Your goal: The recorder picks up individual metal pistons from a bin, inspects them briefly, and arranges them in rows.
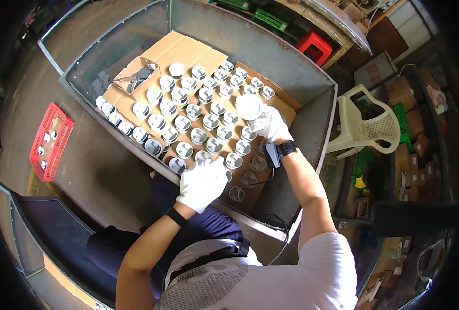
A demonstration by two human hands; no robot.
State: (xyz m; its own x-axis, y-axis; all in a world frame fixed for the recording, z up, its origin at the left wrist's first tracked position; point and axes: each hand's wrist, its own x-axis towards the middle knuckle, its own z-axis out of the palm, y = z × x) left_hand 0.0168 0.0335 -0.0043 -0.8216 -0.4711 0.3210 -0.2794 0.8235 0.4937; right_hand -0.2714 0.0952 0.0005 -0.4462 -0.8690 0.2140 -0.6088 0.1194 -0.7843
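Observation:
Rows of silver metal pistons [199,136] stand upright on brown cardboard [160,46] inside a metal-walled bench. My right hand [271,125], in a white glove, is closed around a piston [249,106] with a bright, round pale face. It holds this one above the right side of the rows. My left hand [203,182], also gloved in white, hovers over the front row near the bench's near edge. Its fingers look slightly apart, close to a piston [202,156], and I see nothing held in them. The undersides of its fingers are hidden.
An open cardboard box [136,77] with dark tools sits at the bench's far left. The metal side wall [250,36] rises behind the rows. A red crate [51,139] with several parts stands on the left floor. A cream plastic chair [366,121] is at the right.

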